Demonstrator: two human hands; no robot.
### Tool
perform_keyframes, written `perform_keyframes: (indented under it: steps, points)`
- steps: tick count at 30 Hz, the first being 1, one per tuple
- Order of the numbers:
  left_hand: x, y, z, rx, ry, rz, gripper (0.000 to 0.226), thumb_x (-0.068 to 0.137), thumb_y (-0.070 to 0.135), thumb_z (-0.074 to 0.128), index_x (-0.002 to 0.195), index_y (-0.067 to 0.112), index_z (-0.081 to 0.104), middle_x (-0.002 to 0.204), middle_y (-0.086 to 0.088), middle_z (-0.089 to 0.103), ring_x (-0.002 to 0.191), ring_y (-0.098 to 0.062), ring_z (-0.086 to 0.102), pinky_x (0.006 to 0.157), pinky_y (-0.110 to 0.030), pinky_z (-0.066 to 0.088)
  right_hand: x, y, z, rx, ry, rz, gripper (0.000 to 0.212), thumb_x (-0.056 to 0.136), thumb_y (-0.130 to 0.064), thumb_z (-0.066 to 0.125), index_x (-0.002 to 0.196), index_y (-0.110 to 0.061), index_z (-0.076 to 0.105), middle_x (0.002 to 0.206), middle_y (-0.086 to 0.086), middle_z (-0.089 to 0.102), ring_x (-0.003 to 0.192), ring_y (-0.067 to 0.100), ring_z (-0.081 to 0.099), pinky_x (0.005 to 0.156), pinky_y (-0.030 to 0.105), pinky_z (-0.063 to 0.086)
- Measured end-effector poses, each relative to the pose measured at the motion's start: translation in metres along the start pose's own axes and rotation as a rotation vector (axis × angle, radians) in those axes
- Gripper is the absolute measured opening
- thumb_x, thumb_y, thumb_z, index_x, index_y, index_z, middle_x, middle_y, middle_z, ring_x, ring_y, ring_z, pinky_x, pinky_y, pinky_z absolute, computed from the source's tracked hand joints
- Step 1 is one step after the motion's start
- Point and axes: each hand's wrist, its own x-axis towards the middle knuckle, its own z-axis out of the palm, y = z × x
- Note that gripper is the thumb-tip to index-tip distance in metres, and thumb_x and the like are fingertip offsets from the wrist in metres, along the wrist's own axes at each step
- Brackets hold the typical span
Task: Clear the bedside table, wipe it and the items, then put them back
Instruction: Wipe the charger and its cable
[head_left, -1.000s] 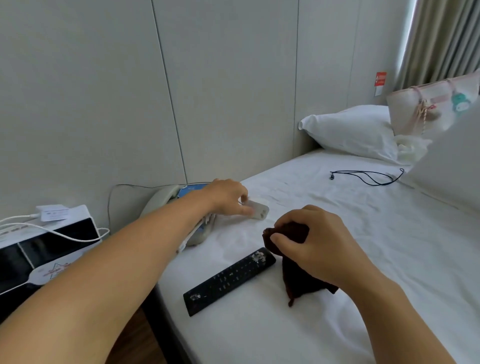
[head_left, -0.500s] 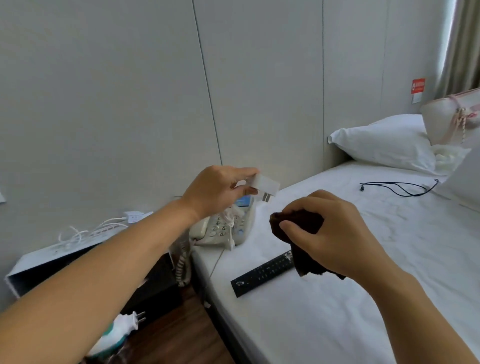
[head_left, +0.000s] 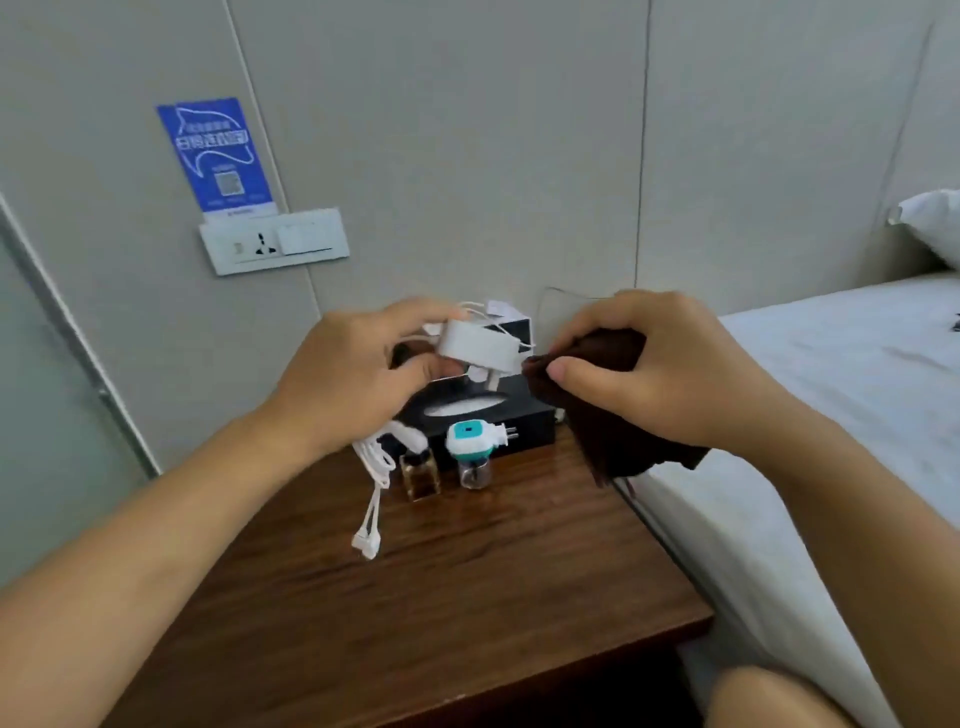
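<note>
Your left hand and right hand were bare, without gloves, rings or watch, and both forearms were uncovered, no sleeve reaching into view.

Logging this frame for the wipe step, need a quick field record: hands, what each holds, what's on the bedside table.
left hand: grips white charger
right hand: pinches dark brown cloth, touching the charger's right end
charger cable: hangs from left hand, ends just above the tabletop
bedside table: wooden top
on table: black tissue box at back; teal plug-in vaporizer and small amber jar in front of it
right of table: bed, white sheet
</note>
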Motion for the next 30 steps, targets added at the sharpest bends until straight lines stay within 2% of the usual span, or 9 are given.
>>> perform_keyframes:
  steps: [2, 5, 9, 12, 16, 19, 22, 27, 30]
  points:
    - [-0.051, -0.012, -0.001, -0.029, 0.03, -0.114, 0.044, 0.083, 0.033, 0.083, 0.124, 0.044, 0.069, 0.097, 0.021, 0.076, 0.075, 0.004, 0.068, 0.074, -0.027, 0.057, 0.003, -0.013, 0.032, 0.037, -0.076, -0.017, 0.008, 0.084, -0.041, 0.075, 0.091, -0.037, 0.077, 0.089, -0.019, 0.073, 0.088, -0.003, 0.067, 0.074, 0.012, 0.051]
    - [-0.114, -0.027, 0.005, -0.004, 0.096, -0.264, 0.047, 0.084, 0.021, 0.084, 0.126, 0.036, 0.072, 0.074, 0.042, 0.06, 0.06, 0.008, 0.057, 0.06, -0.006, 0.042, 0.004, -0.025, 0.082, 0.074, -0.191, -0.021, 0.008, 0.085, -0.042, 0.077, 0.092, -0.038, 0.077, 0.089, -0.022, 0.072, 0.088, -0.005, 0.066, 0.073, 0.013, 0.05]
    - [-0.16, -0.039, 0.005, -0.095, 0.159, -0.439, 0.049, 0.09, 0.013, 0.077, 0.126, 0.042, 0.061, 0.117, 0.019, 0.07, 0.093, 0.01, 0.064, 0.069, -0.008, 0.05, -0.003, -0.033, 0.139, 0.07, -0.278, 0.03, 0.051, 0.072, -0.066, 0.078, 0.116, -0.039, 0.074, 0.107, -0.025, 0.071, 0.099, -0.004, 0.064, 0.09, 0.021, 0.052]
    - [-0.171, -0.042, 0.007, -0.135, 0.211, -0.468, 0.045, 0.089, 0.01, 0.079, 0.125, 0.034, 0.065, 0.122, 0.01, 0.072, 0.102, 0.01, 0.063, 0.074, -0.005, 0.048, -0.014, -0.038, 0.17, 0.126, -0.38, 0.07, 0.084, 0.062, -0.079, 0.072, 0.136, -0.038, 0.064, 0.124, -0.021, 0.067, 0.116, -0.001, 0.061, 0.101, 0.028, 0.051]
    - [-0.178, -0.045, 0.012, -0.173, 0.187, -0.422, 0.05, 0.087, 0.009, 0.081, 0.128, 0.031, 0.064, 0.12, 0.016, 0.069, 0.097, 0.015, 0.062, 0.077, -0.005, 0.048, -0.023, -0.035, 0.197, 0.246, -0.346, 0.053, 0.046, 0.076, -0.055, 0.082, 0.119, -0.046, 0.068, 0.112, -0.03, 0.069, 0.108, -0.01, 0.062, 0.096, 0.025, 0.052]
    - [-0.184, -0.051, 0.016, -0.256, 0.081, -0.451, 0.064, 0.084, 0.026, 0.084, 0.141, 0.034, 0.056, 0.134, 0.022, 0.064, 0.125, 0.005, 0.058, 0.098, -0.014, 0.049, -0.026, -0.024, 0.208, 0.289, -0.295, 0.065, 0.047, 0.08, -0.047, 0.084, 0.124, -0.042, 0.068, 0.117, -0.028, 0.069, 0.113, -0.007, 0.061, 0.101, 0.029, 0.052]
    - [-0.188, -0.055, 0.022, -0.41, 0.022, -0.572, 0.078, 0.079, 0.038, 0.083, 0.146, 0.046, 0.043, 0.136, 0.025, 0.062, 0.128, 0.006, 0.056, 0.103, -0.019, 0.049, -0.029, -0.018, 0.214, 0.269, -0.293, 0.066, 0.05, 0.079, -0.048, 0.083, 0.125, -0.05, 0.063, 0.121, -0.028, 0.066, 0.117, -0.007, 0.057, 0.105, 0.028, 0.049]
    - [-0.184, -0.071, 0.029, -0.354, -0.023, -0.601, 0.054, 0.087, 0.028, 0.082, 0.134, 0.04, 0.06, 0.129, 0.026, 0.066, 0.125, 0.004, 0.058, 0.104, -0.034, 0.055, -0.025, -0.008, 0.215, 0.206, -0.346, 0.145, 0.05, 0.077, -0.05, 0.083, 0.124, -0.046, 0.065, 0.121, -0.024, 0.065, 0.115, 0.0, 0.06, 0.102, 0.031, 0.053]
    - [-0.184, -0.072, 0.029, -0.32, 0.01, -0.547, 0.05, 0.086, 0.024, 0.083, 0.131, 0.033, 0.063, 0.125, 0.024, 0.068, 0.122, 0.007, 0.059, 0.098, -0.025, 0.057, -0.021, -0.005, 0.203, 0.315, -0.01, 0.25, 0.025, 0.077, -0.043, 0.085, 0.099, -0.035, 0.076, 0.095, -0.023, 0.073, 0.095, -0.002, 0.067, 0.092, 0.032, 0.057]
